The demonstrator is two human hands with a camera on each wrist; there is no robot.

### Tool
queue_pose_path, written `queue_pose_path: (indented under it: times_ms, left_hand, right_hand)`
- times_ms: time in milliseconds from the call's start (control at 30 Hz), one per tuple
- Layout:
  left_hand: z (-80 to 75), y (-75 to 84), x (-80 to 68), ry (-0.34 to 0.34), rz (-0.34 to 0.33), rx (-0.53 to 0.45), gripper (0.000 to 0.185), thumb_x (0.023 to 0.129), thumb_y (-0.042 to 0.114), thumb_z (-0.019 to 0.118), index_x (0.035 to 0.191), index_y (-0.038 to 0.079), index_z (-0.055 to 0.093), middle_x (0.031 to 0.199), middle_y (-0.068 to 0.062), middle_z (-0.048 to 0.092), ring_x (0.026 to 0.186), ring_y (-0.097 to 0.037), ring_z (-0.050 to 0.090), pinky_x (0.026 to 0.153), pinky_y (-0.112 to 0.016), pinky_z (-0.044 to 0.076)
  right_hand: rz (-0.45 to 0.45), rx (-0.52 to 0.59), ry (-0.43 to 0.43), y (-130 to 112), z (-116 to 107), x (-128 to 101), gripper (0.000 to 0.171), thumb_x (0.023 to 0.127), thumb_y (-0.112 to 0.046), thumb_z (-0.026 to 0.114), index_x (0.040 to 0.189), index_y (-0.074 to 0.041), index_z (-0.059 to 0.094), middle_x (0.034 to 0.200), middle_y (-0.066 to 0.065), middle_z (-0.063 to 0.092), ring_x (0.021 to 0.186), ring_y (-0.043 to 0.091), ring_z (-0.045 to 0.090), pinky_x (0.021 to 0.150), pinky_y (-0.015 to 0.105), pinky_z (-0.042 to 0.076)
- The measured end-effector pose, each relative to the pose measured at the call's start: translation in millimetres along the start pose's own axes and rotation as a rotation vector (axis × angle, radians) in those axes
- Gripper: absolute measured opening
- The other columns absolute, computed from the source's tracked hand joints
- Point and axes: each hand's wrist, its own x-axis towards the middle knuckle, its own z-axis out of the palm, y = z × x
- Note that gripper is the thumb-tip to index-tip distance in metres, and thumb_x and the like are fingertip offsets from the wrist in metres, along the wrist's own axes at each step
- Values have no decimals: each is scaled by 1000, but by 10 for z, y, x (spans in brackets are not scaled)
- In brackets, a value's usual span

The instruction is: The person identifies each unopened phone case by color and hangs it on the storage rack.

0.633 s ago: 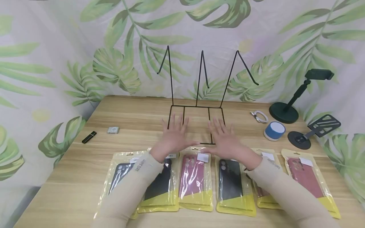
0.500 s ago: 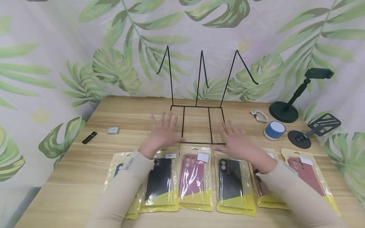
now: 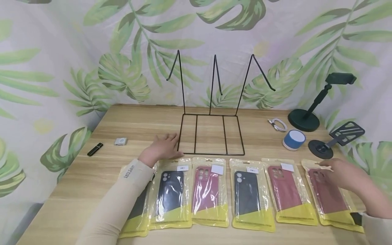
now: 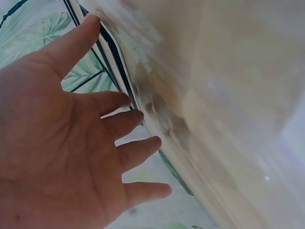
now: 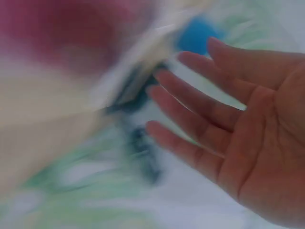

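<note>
The hands have just parted: half a second ago both hovered flat, side by side, over the base of the black wire rack [image 3: 211, 134], and now they sit at opposite ends of the row of bagged phone cases. The left hand [image 3: 161, 148] lies with fingers spread and relaxed on the wooden table [image 3: 92, 177], just at 9 o'clock of the rack's front corner and at 12 o'clock of the two leftmost packs; it holds nothing. The right hand [image 3: 343, 175] has swung out to hover over the far-right red case pack [image 3: 329, 197], fingers extended and loose (its wrist view is badly smeared, so I cannot tell whether the fingertips touch the bag, though the palm looks empty). That spread suggests the work is shifting from the rack to the packs, starting at the right end. The other packs lie untouched in line: black [image 3: 171, 194], red [image 3: 209, 190], black [image 3: 249, 194], red [image 3: 288, 190]. At the rack's 3 o'clock stand a small blue speaker [image 3: 294, 140] and a coiled white cable [image 3: 278, 124].
</note>
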Motion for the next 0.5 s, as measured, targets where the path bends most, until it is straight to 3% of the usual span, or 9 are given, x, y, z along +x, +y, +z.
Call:
queue_pose_path:
  times_ms: [200, 367, 500]
  left_hand:
    - [2, -25, 20, -8, 5, -7, 86, 97, 53, 53, 159, 5, 17, 165, -16, 19, 149, -46, 20, 116, -73, 11]
    - [-1, -3, 17, -4, 20, -6, 84, 97, 53, 54, 159, 6, 19, 165, -16, 19, 148, -48, 21, 114, -75, 14]
    - [0, 16, 24, -3, 19, -17, 83, 98, 52, 54, 158, 7, 20, 165, -16, 19, 148, -48, 21, 114, -75, 15]
  right_hand:
    - [31, 47, 25, 531, 245, 10, 43, 96, -12, 58, 122, 22, 53, 112, 47, 55, 105, 64, 52, 86, 68, 46]
    - [60, 114, 6, 647, 305, 64, 39, 100, -15, 53, 122, 17, 57, 114, 46, 55, 106, 63, 51, 83, 69, 47]
    - [101, 214, -10, 728, 283, 134, 41, 100, -14, 53, 121, 21, 51, 112, 46, 55, 101, 61, 55, 78, 62, 52]
